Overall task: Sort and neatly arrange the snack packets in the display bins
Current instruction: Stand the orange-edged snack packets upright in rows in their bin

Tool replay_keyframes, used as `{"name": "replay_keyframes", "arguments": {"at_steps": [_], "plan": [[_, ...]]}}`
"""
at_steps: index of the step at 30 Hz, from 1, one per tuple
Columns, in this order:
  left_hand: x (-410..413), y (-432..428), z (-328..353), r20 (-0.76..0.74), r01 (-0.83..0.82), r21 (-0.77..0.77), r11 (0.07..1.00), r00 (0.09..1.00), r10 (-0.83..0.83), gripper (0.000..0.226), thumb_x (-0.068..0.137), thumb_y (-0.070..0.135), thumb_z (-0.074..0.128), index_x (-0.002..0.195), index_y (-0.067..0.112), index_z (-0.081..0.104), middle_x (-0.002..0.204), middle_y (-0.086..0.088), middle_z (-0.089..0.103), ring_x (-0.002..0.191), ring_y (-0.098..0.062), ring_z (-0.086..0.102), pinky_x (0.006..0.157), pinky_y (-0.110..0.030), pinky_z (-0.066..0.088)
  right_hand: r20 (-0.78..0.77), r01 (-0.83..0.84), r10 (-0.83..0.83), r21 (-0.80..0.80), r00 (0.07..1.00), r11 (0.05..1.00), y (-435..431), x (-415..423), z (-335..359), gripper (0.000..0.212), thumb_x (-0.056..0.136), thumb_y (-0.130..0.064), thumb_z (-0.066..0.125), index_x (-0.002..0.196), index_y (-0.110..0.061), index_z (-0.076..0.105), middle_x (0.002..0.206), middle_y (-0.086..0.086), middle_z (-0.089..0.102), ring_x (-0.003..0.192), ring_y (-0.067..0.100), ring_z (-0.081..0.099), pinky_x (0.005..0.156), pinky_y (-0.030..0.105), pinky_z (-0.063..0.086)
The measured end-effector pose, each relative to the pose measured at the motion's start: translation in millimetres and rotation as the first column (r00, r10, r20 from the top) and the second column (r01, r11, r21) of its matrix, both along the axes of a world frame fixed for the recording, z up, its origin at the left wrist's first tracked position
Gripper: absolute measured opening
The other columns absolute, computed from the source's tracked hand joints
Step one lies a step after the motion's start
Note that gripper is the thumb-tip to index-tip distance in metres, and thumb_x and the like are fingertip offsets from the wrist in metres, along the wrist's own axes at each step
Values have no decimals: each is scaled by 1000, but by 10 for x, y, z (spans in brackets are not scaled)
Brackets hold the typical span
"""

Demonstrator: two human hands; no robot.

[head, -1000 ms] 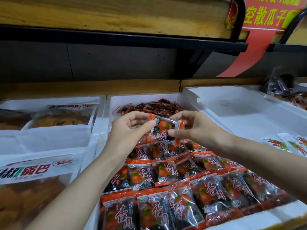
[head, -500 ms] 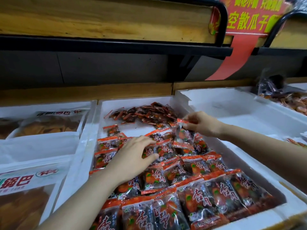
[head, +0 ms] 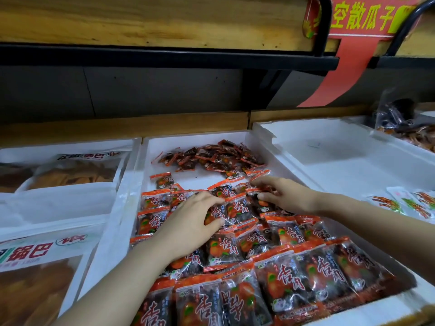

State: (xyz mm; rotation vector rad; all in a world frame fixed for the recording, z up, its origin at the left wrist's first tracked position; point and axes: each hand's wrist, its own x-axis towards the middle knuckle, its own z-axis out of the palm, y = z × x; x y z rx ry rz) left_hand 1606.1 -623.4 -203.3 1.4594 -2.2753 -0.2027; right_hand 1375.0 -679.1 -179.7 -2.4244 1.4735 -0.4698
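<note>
Head view: in the white foam bin (head: 128,208), the left hand (head: 193,222) lies with loosely spread fingers flat on rows of orange-and-black plastic snack packets (head: 287,276); just right, the right hand (head: 287,196) pinches a single packet (head: 253,190) at the far row's right end

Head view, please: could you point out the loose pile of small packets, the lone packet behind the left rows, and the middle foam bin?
loose pile (head: 211,157), head view, centre of the heap.
lone packet (head: 164,181), head view, middle of its wrapper.
middle foam bin (head: 195,140), head view, its back rim.
</note>
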Motion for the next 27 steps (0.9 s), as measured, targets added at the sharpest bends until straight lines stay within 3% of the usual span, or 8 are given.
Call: {"name": "replay_keyframes", "arguments": {"at_steps": [4,8,14,19,24,27], "plan": [[-3,-1,-10,-16,-2,-2,1000,1000,2,45,96,40,51,140,34,42,141,16,38,133,-3,34,111,-26,27,-63,-41,39,-32,997,999,36,-12,-22,44,99,-26,45,142,-18,39,146,-1,42,133,13,38,101,16,26],[11,3,8,-18,7,-1,1000,1000,-7,43,97,40,50,139,34,44,140,17,39,131,-1,35,109,-22,26,-79,-89,82,-89,994,992,46,29,52,43,97,-29,49,139,-21,41,142,-4,46,128,9,42,95,12,28],[186,-280,334,-15,-51,-40,998,999,50,35,97,36,52,130,28,52,127,17,44,121,-2,43,104,-22,32,63,-85,107,-290,992,953,-284,224,340,33,96,-25,51,128,-18,50,127,-4,55,106,1,48,90,15,36],[439,-818,506,-5,-191,-9,982,982,191,40,98,32,52,136,21,49,144,1,44,133,-13,40,103,-21,27,-3,-25,25,-190,1000,981,-916,359,316,49,94,-23,55,139,-13,38,140,5,47,125,18,47,102,26,36],[696,-1262,382,58,-244,162,956,970,238,44,97,29,54,139,17,46,149,-3,41,134,-18,41,104,-24,32,-121,-3,-2,-43,993,999,-1400,478,167,54,93,-27,56,140,-9,35,124,11,57,110,24,56,95,33,44],[772,-1419,286,126,-271,217,938,961,248,53,93,25,61,142,12,43,149,-4,41,135,-19,40,104,-21,30,-171,-25,23,-9,985,1000,-1591,561,60,62,94,-29,56,145,-13,25,131,12,53,113,30,55,97,39,44]]}}
